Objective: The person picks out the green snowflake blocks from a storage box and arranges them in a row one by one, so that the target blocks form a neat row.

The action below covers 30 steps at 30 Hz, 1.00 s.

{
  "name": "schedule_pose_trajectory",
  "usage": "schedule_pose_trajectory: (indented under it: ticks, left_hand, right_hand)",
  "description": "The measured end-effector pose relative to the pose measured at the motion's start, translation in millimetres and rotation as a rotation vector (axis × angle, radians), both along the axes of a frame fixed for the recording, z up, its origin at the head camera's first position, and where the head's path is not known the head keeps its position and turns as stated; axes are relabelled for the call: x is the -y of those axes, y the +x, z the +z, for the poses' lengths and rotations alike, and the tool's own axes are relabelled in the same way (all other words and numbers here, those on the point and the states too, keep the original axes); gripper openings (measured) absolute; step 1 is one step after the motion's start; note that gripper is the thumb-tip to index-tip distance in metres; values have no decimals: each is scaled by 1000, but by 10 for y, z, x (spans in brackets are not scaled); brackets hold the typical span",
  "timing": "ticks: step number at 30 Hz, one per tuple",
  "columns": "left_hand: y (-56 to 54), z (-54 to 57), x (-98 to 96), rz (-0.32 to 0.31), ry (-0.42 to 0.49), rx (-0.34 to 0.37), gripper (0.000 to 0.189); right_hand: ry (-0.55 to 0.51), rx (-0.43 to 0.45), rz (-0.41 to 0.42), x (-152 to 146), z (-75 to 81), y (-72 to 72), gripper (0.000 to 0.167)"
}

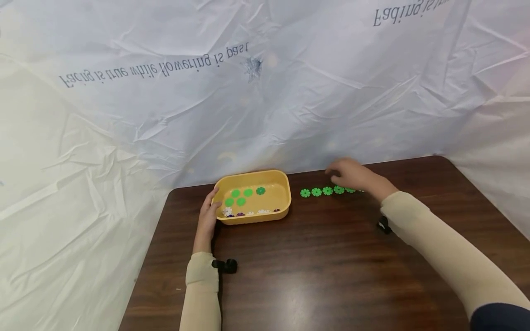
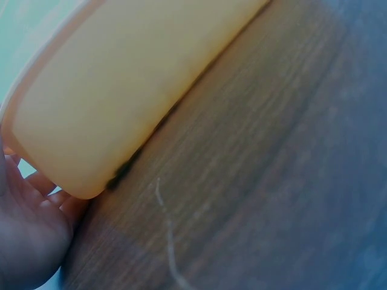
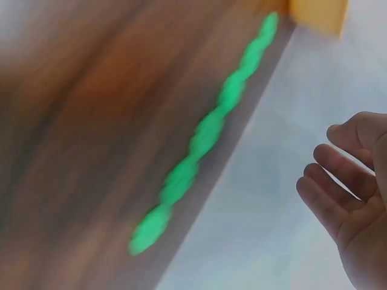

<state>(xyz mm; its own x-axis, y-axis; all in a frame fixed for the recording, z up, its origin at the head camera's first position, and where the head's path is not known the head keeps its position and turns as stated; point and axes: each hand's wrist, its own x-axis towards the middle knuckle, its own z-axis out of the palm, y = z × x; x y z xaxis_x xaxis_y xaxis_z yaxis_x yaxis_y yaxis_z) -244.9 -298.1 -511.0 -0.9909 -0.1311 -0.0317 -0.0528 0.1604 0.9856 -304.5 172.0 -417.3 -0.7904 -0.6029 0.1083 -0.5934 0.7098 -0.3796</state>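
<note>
A yellow plastic basin [image 1: 253, 220] stands near the table's far edge. My left hand [image 1: 208, 214] grips its left end, thumb over the rim and fingers along the outer wall. Inside lie several green snowflake discs [image 1: 241, 201], one darker green disc [image 1: 260, 191], and white and purple ones by the near wall. To the basin's right, green snowflake discs [image 1: 316, 192] form a straight row on the table. Over the row's right part hovers my right hand [image 1: 357, 177], fingers loosely bent and nothing in them. The right wrist view shows this hand [image 3: 357, 193] beside the blurred row [image 3: 205, 133].
The dark wooden table [image 1: 265, 276] ends just behind the basin and the row. Behind it hangs a wrinkled white cloth [image 1: 265, 115] with printed lettering, which also runs down both sides. Each sleeve carries a small black wrist camera [image 1: 225, 265].
</note>
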Motion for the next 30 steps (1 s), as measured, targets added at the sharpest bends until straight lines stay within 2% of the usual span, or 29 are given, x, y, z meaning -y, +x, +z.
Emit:
schedule_pose_trajectory:
  ticks: [3,6,10,14,19,22,23,26,30]
  left_hand:
    - [-5,3,9,2,-1,0,55]
    - [-12,22,14,-4,-3,1,55]
    - [-3,50,8,-12,3,17,55]
    - [13,37,2,-12,-3,27,55]
    - [17,61,-38,-19,-9,12,55]
    - [5,65,-55,-19,-8,8,55]
    - [-14,15,-45,-12,-11,-2,55]
    - [-7,-15,-32,1,-14,-7,55]
    - [0,-36,-4,11,-21,-6,55]
  right_hand:
    - [10,-32,33,323,98,-8,26]
    - [12,-27,73,660,150,-22,27]
    - [16,-16,142,1085,130,-50,29]
    - [37,8,209,1423,22,-74,30]
    - [65,89,204,1724,-168,-135,29]
    - [54,110,191,1852,-281,-146,16]
    - [49,121,188,1888,-313,-142,20]
    - [33,171,173,1981,-390,-103,40]
    - [70,197,129,2067,-436,-65,45]
